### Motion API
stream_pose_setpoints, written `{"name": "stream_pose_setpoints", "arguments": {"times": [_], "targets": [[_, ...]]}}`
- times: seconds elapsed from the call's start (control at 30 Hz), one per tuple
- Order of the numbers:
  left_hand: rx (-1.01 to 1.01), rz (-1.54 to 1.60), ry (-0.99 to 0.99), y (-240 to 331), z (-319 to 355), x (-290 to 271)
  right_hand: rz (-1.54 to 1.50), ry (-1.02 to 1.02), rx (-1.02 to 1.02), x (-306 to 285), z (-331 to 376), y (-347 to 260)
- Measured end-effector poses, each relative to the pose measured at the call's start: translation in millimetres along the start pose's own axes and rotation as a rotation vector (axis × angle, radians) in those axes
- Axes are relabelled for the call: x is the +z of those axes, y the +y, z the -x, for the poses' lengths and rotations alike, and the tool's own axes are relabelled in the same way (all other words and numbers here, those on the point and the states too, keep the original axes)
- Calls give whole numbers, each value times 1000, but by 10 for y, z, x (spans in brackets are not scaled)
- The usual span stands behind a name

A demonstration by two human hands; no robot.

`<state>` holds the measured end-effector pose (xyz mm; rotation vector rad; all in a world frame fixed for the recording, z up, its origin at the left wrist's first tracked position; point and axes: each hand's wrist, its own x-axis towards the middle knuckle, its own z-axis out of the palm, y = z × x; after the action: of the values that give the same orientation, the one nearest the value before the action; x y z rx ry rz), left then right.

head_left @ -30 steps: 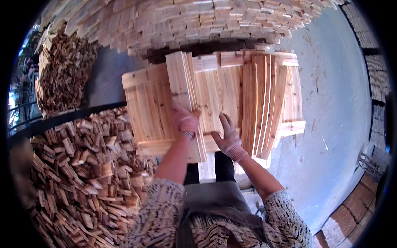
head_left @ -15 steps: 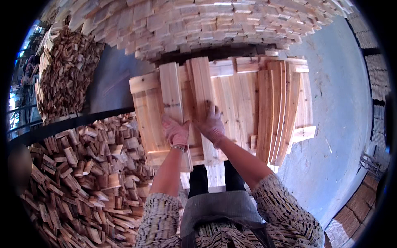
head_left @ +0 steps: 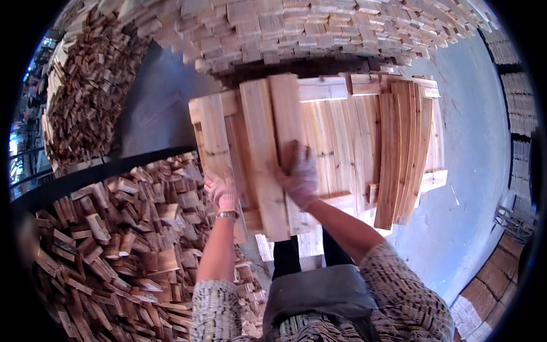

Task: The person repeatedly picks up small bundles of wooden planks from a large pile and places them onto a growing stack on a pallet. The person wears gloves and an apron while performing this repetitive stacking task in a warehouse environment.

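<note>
My apron [head_left: 325, 296] and patterned sleeves [head_left: 399, 296] fill the lower edge, with my dark trousers [head_left: 288, 256] just beyond. My left hand [head_left: 222, 192], in a pale glove with a wristband, lies open with fingers together against the left side of the boards [head_left: 268, 154]. My right hand [head_left: 301, 174], also gloved, is pressed flat on top of them, fingers spread slightly; it pinches nothing. The boards are two long, pale planks of raw softwood lying side by side, grain running away from me, their near ends cut square and overhanging the bench [head_left: 347, 142] toward my legs. They rest on the bench's left half, tilted a little leftward. The bench top is itself made of similar pale slats. On its right side a stack [head_left: 404, 154] of thinner, darker, slightly bowed strips lies parallel to the boards. To my left is a heap of short offcuts [head_left: 114, 245]; farther off stands a wall of stacked blocks [head_left: 319, 28], and grey floor [head_left: 473, 171] lies right.
</note>
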<state>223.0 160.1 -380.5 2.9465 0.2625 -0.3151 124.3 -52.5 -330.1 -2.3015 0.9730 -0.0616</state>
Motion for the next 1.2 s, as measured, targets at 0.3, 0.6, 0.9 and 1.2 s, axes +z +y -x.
{"name": "stream_pose_setpoints", "arguments": {"times": [0.3,0.6,0.9,1.2], "targets": [[-48,-78,-149,-21,-210,-315,-131,-103,-116,-302,-312,-178],[-69,382,-316,-149,-408,-458,167,-111,5,275,78,-261],[51,640,-527,-447,-736,-383,145,-79,-160,778,465,-1344],[47,502,-508,142,-1126,-604,28,-61,-73,-489,202,-449]]}}
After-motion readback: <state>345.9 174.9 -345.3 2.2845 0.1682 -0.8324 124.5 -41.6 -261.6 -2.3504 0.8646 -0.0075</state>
